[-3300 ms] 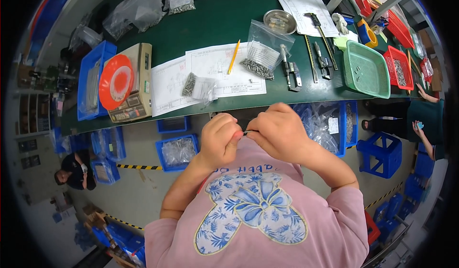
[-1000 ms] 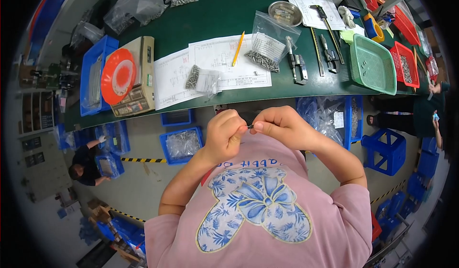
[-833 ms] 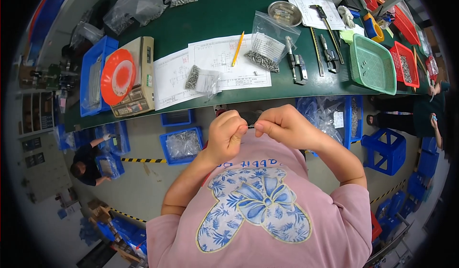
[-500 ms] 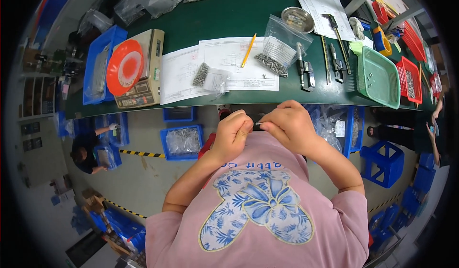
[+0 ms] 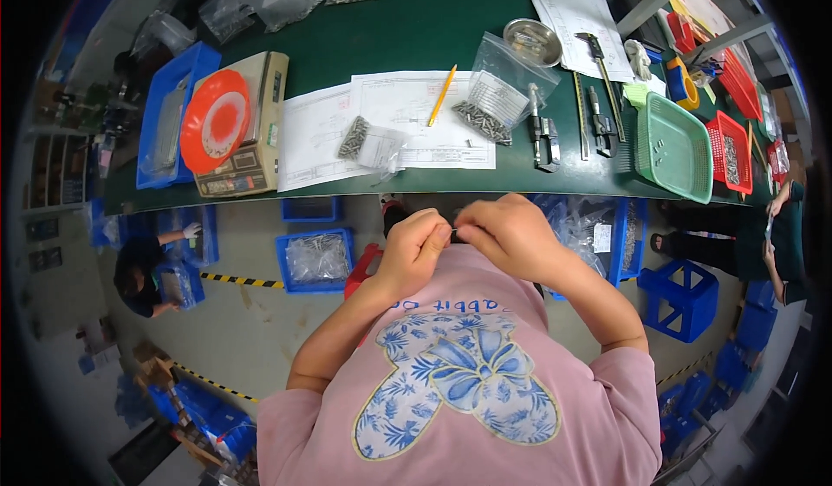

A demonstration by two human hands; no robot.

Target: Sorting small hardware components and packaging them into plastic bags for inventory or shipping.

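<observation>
My left hand [image 5: 414, 250] is closed in a pinch, with the thumb pressed against the curled fingers, in front of my chest just off the table edge. From its fingertips a thin, small silvery metal piece [image 5: 453, 234] sticks out toward the other hand; its exact kind is too small to tell. My right hand [image 5: 513, 236] is curled beside it, thumb and fingers drawn together at the piece. What those fingertips grip is hidden and slightly blurred. Beyond the hands, a bag of small metal parts [image 5: 373, 145] and a larger bag [image 5: 487, 109] lie on printed drawings [image 5: 312, 139].
On the green table [image 5: 381, 39] stand a scale [image 5: 270, 130] with an orange dish [image 5: 217, 122], a blue tray [image 5: 156, 130], a pencil [image 5: 443, 96], a micrometer [image 5: 544, 139], calipers [image 5: 609, 83], a metal bowl [image 5: 555, 48] and a green basket [image 5: 676, 187]. Other people work at both sides.
The view has shifted slightly, so the table items sit a little further left. My right hand's fingers have shifted at the small metal piece; my left hand keeps its pinch.
</observation>
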